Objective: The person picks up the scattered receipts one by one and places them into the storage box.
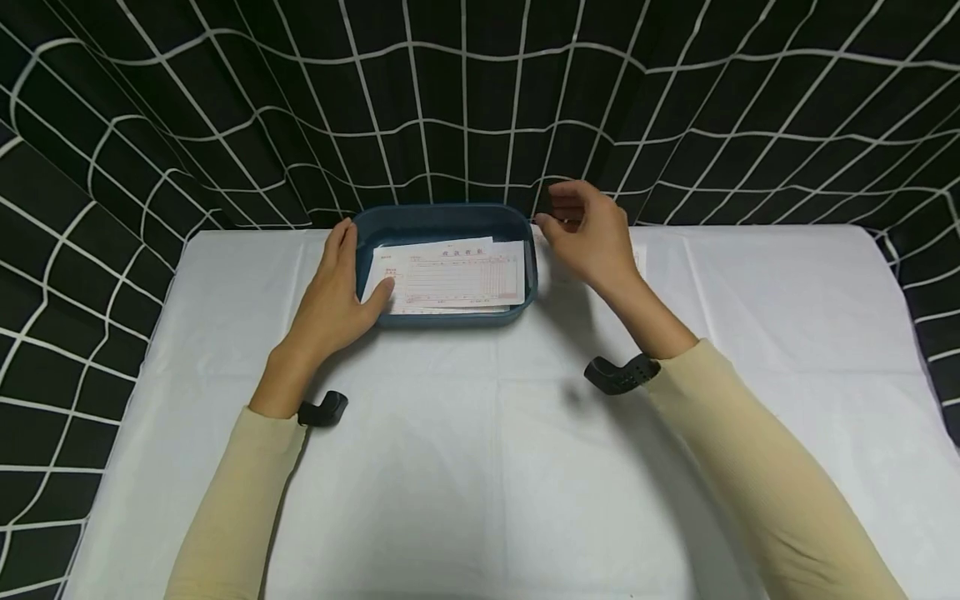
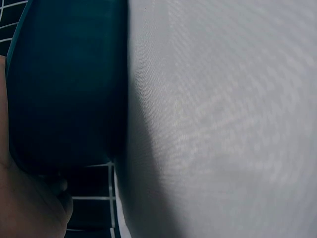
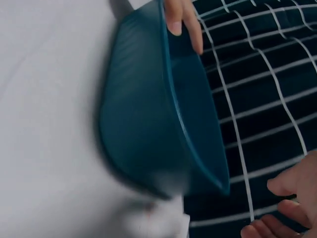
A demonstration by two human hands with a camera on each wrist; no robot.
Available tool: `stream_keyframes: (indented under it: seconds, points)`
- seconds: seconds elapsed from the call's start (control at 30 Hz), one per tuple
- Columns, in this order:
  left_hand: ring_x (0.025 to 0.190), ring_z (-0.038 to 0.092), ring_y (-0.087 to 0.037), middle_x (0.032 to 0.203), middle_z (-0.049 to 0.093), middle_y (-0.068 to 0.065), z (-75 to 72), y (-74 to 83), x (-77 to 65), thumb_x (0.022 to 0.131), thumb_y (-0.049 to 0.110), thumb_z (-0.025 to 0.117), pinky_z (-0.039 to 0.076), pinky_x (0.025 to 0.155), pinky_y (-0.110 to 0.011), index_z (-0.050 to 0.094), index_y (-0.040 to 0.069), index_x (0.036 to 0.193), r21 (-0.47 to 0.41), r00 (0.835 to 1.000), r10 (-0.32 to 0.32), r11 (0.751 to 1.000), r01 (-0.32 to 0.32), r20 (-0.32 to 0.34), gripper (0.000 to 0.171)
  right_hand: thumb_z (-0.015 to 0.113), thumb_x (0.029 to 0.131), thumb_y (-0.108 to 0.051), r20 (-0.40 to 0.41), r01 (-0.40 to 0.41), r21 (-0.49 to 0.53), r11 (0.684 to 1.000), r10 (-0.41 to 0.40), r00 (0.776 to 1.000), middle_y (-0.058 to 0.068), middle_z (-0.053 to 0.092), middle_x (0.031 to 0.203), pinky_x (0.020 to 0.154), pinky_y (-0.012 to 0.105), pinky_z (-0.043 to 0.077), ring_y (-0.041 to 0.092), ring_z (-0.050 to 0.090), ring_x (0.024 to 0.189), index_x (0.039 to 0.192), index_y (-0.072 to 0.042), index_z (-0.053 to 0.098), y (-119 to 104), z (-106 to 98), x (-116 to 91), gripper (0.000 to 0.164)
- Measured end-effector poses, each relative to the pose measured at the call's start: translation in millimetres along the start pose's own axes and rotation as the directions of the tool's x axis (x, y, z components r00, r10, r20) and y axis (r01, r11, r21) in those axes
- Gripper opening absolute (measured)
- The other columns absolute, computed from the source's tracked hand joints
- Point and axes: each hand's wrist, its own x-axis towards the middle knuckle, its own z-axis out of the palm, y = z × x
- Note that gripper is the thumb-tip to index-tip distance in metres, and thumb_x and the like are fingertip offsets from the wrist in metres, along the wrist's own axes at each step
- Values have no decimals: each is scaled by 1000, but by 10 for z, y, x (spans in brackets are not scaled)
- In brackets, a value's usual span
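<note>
A dark blue-green plastic basin (image 1: 450, 322) sits at the far edge of the white-covered table. Inside it lies a small stack of printed paper forms (image 1: 457, 279) with red lines and text. My left hand (image 1: 333, 292) grips the basin's left end, thumb over the rim above the forms and fingers along the outer side. Just right of the basin hovers my right hand (image 1: 592, 233), its fingers loosely curled with nothing between them. In the right wrist view, those fingers (image 3: 297, 181) are apart from the basin's rim.
Beneath the right hand, a pale printed paper (image 1: 639, 258) lies on the tablecloth, mostly hidden. Behind the table hangs black cloth with a white net (image 1: 465, 92), close to the basin's far side. The white tablecloth (image 1: 480, 467) has fold creases.
</note>
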Motion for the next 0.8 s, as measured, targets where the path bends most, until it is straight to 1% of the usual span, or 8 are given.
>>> stream_keyframes:
  seconds: [0.13,0.23,0.37,0.5,0.6,0.8]
  points:
    - [165,22,-36,179,9,-15,7,-7,8,102,40,59,26,132,-57,14,-2,168,-1,1000,7,1000,-7,-1,91,65,101,-16,-25,-40,-2,999,40,999,26,69,133,109,50,56,36,68,125,137,3,64,167,-165,-55,40]
    - [165,22,-36,179,9,-14,8,-11,11,102,40,59,27,131,-57,13,-2,168,-3,1000,10,1000,-10,-2,91,63,103,-20,-29,-60,-5,998,60,998,26,67,136,108,50,55,37,66,126,139,3,63,339,-276,-94,42]
    - [165,21,-36,179,9,-14,12,-16,5,102,40,59,27,131,-57,13,-2,168,-3,1000,6,1000,-6,0,91,61,103,-22,3,-99,-33,995,99,995,26,62,143,112,52,52,40,61,133,142,3,61,550,-401,-150,46]
    - [165,21,-37,179,10,-15,16,-19,-2,102,40,59,26,131,-57,14,-2,168,3,1000,2,1000,-2,0,91,62,103,-21,40,-146,-69,987,149,988,26,56,151,117,55,48,41,55,142,144,2,59,702,-491,-207,47]
    - [165,22,-37,179,10,-16,9,-8,-2,102,40,59,27,131,-57,14,-3,168,6,1000,5,1000,-5,-2,91,62,103,-23,45,-151,-91,984,156,987,26,53,154,119,56,45,43,52,145,146,1,58,798,-539,-228,49]
    - [165,22,-37,179,10,-16,5,1,-5,102,38,60,26,131,-56,14,-4,168,6,1000,17,1000,-17,-7,91,63,103,-23,50,-125,-122,985,132,990,28,51,155,121,59,42,45,48,148,148,1,56,953,-596,-239,52]
